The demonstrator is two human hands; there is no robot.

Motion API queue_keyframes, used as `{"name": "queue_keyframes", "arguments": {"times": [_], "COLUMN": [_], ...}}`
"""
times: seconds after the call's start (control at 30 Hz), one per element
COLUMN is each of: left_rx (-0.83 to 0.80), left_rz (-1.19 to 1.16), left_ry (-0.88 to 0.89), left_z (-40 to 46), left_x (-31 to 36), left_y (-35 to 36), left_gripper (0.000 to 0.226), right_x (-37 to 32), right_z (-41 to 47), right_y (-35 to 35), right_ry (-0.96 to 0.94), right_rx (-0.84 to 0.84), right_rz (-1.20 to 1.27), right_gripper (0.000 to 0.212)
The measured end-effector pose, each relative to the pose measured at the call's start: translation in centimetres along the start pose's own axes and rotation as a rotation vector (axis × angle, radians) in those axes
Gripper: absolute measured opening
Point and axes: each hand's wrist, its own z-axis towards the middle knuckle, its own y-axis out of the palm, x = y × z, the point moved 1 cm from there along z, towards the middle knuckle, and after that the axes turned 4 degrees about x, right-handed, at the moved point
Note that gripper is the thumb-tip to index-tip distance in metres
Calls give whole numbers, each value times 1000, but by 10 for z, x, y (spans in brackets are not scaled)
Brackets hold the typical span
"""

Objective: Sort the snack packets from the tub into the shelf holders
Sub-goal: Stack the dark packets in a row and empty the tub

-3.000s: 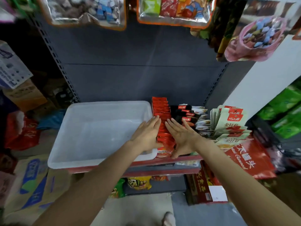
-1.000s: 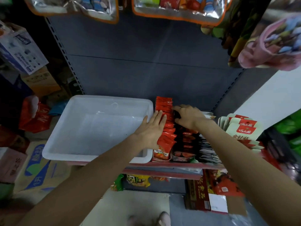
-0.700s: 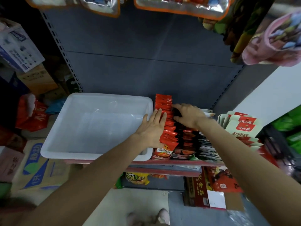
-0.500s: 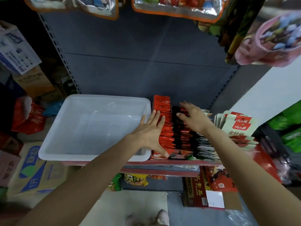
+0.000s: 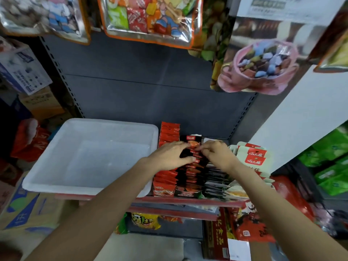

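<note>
A white plastic tub (image 5: pixel 56 142) stands on the shelf's left side, and I see no packets in it. Right of it run rows of upright snack packets: red packets (image 5: pixel 168 131), black packets (image 5: pixel 190 178) and dark silvery packets (image 5: pixel 214 183). My left hand (image 5: pixel 168 156) reaches across the red row and grips a bunch of the black packets between thumb and fingers. My right hand (image 5: pixel 216 153) meets it from the right, its curled fingertips pinching the tops of the same black packets.
White-and-green packets with red labels (image 5: pixel 253 157) stand at the shelf's right end. Large snack bags (image 5: pixel 150 17) hang overhead, and a pink bag (image 5: pixel 258 68) hangs at upper right. Cartons (image 5: pixel 24 72) and sacks crowd the left. More packets (image 5: pixel 145 221) lie on the lower shelf.
My left hand left the red row and tub rim and moved right onto the black packets. My right hand curled its fingers onto the same row. The camera view tilted slightly.
</note>
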Motion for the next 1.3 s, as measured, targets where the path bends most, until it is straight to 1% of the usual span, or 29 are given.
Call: {"name": "queue_keyframes", "arguments": {"times": [0.07,0.1,0.2,0.23,0.3,0.37,0.43,0.57,0.7,0.77,0.83,0.9,0.97,1.03,1.17,1.23,1.3], "left_rx": [-61,-65,-57,-50,-37,-39,-48,-38,-27,-16,6,17,17,13,-2,4,42], "left_rz": [85,115,117,109,105,91,72,37,22,10,-1,-12,-10,-2,3,14,73], "left_ry": [-5,-1,0,-2,-7,-9,-7,-3,10,24,32,26,22,22,2,7,37], "left_z": [0,-1,-4,-5,-5,-4,-4,-5,-6,-8,-8,-9,-8,-8,-5,-4,-5], "left_x": [3,4,7,8,9,8,6,4,2,2,1,-1,-4,-4,-4,-5,-8], "left_y": [5,6,6,5,5,5,5,4,4,4,5,6,7,9,11,11,13], "left_gripper": [56,52,42,39,36,34,32,32,31,31,30,30,30,32,34,34,34], "right_x": [7,10,17,17,15,15,15,8,6,7,9,10,12,12,12,12,13], "right_z": [3,7,22,28,37,45,48,50,52,51,49,46,40,36,40,42,41], "right_y": [-8,-12,-21,-20,-16,-8,-1,12,19,25,28,25,16,10,11,13,14], "right_ry": [2,4,-34,-59,-99,-98,-92,-183,-219,-224,-234,-249,-243,-236,-255,-270,-296], "right_rx": [-51,-34,113,117,54,1,6,-3,-13,-29,-2,85,210,272,146,135,142], "right_rz": [-4,-4,-71,-104,-182,-243,-308,-621,-761,-779,-770,-717,-627,-539,-468,-464,-445], "right_gripper": [28,28,33,36,37,34,29,24,24,20,19,21,21,19,21,24,27]}}
